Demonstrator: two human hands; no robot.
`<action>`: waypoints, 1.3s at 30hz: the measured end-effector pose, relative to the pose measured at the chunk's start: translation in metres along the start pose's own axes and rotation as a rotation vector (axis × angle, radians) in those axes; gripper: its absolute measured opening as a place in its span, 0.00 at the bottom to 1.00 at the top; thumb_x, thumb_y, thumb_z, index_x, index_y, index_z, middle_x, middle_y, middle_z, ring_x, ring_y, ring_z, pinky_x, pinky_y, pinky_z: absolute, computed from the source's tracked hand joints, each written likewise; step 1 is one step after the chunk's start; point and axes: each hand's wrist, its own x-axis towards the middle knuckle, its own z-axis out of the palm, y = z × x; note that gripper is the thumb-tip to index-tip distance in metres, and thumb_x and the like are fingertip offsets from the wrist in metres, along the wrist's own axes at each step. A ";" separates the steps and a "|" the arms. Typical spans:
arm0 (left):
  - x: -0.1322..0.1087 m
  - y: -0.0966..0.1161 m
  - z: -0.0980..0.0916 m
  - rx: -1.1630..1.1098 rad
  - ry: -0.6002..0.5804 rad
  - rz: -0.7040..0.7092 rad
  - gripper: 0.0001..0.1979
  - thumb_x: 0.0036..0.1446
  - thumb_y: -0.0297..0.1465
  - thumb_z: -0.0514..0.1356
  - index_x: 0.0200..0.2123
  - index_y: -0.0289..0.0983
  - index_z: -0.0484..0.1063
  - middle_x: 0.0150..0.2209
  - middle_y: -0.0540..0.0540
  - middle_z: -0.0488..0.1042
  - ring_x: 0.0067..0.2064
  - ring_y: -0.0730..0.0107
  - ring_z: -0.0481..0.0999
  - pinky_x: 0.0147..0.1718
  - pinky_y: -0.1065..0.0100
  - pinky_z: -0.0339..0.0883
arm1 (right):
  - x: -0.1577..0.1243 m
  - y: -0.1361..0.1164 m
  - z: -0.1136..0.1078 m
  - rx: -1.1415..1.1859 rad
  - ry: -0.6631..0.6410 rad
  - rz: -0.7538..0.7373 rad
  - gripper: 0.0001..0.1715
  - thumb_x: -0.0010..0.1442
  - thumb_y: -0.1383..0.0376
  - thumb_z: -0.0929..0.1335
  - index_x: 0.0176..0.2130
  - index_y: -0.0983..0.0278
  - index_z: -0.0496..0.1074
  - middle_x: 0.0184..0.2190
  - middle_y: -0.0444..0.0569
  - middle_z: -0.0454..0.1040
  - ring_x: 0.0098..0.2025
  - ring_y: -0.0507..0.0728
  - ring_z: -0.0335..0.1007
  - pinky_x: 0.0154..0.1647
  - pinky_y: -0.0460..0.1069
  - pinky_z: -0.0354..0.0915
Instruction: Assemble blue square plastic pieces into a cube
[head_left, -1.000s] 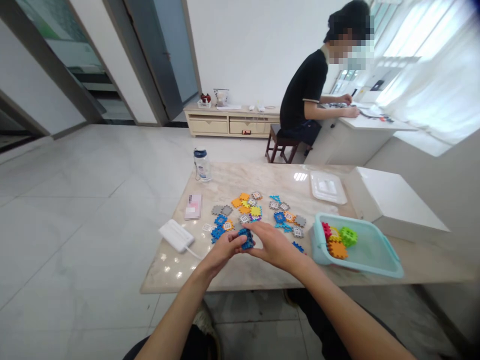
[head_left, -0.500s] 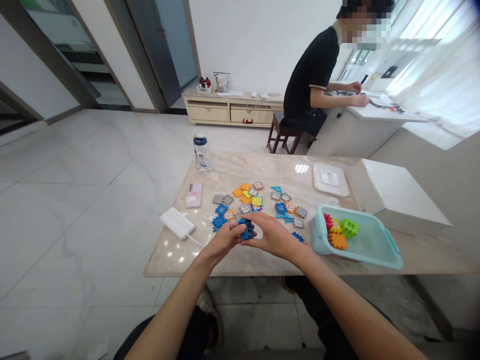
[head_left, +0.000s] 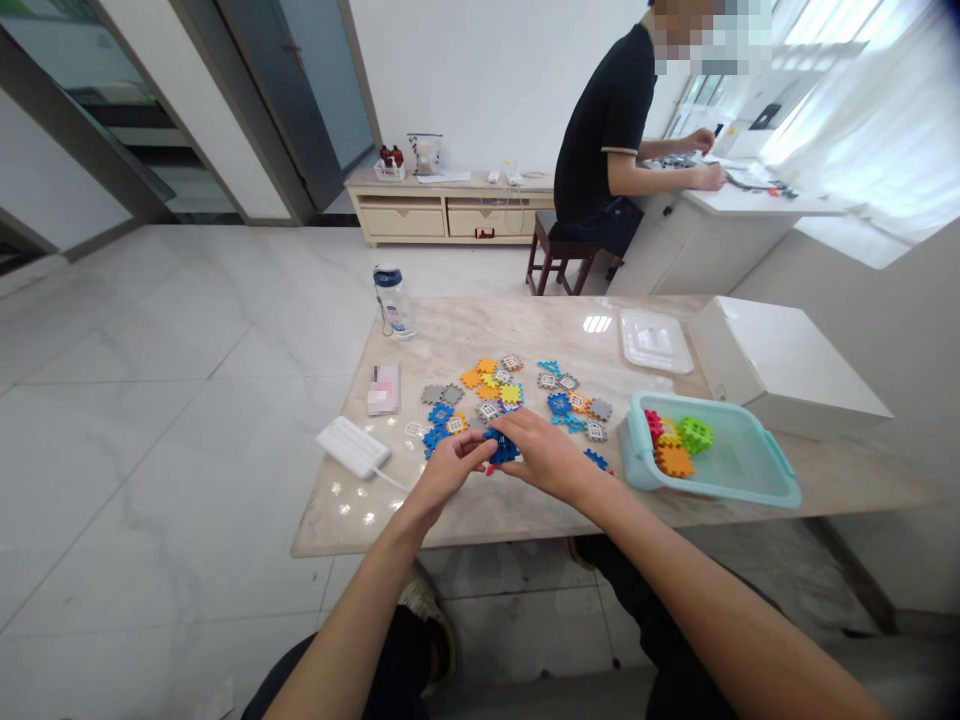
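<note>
**Q:** State of the grip, both hands?

**A:** Narrow on each side. The left hand (head_left: 450, 465) and right hand (head_left: 544, 455) close from either side on a blue tile block (head_left: 501, 450), over the counter (head_left: 525, 335). They hide most of it: probably several tiles joined, but the count is unclear.

**Q:** Layout, taken from the block?

**A:** Loose interlocking tiles (head_left: 486, 378) in orange, grey, blue and yellow lie just beyond it. A white power bank (head_left: 352, 447) sits left of it; a teal tray (head_left: 780, 480) with stacked tiles sits well to its right. A co-worker (head_left: 607, 130) works far beyond it, at a second counter (head_left: 739, 208).

**Q:** Handling note?

**A:** Hold at the tile edges, hands opposed, pressing square to each joint. Judged from the notched shape, a tilted press would likely bind.
</note>
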 end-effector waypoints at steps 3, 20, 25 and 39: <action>0.003 -0.004 0.002 0.038 0.062 0.042 0.23 0.49 0.48 0.78 0.37 0.35 0.84 0.31 0.46 0.81 0.32 0.67 0.75 0.32 0.69 0.64 | 0.003 -0.007 0.003 -0.086 -0.023 -0.008 0.23 0.63 0.66 0.79 0.55 0.65 0.76 0.53 0.58 0.79 0.59 0.66 0.73 0.63 0.62 0.71; 0.000 -0.004 -0.011 0.041 0.057 0.048 0.19 0.52 0.45 0.76 0.36 0.34 0.85 0.30 0.45 0.82 0.32 0.66 0.76 0.34 0.68 0.63 | 0.012 -0.019 0.006 -0.078 -0.055 -0.005 0.22 0.62 0.66 0.80 0.53 0.64 0.76 0.50 0.56 0.80 0.56 0.65 0.75 0.59 0.60 0.72; -0.004 0.003 -0.010 0.013 0.063 0.055 0.20 0.52 0.47 0.77 0.35 0.34 0.84 0.31 0.46 0.81 0.32 0.68 0.74 0.34 0.68 0.64 | 0.010 -0.022 0.001 -0.084 -0.028 -0.012 0.24 0.62 0.65 0.80 0.55 0.63 0.76 0.52 0.57 0.80 0.57 0.67 0.75 0.60 0.62 0.72; -0.002 -0.006 0.007 -0.474 -0.166 -0.066 0.26 0.60 0.53 0.72 0.48 0.36 0.83 0.46 0.38 0.86 0.47 0.56 0.85 0.50 0.59 0.77 | -0.008 -0.020 -0.028 0.115 0.137 0.005 0.34 0.63 0.58 0.81 0.64 0.60 0.75 0.59 0.57 0.79 0.63 0.65 0.74 0.68 0.62 0.69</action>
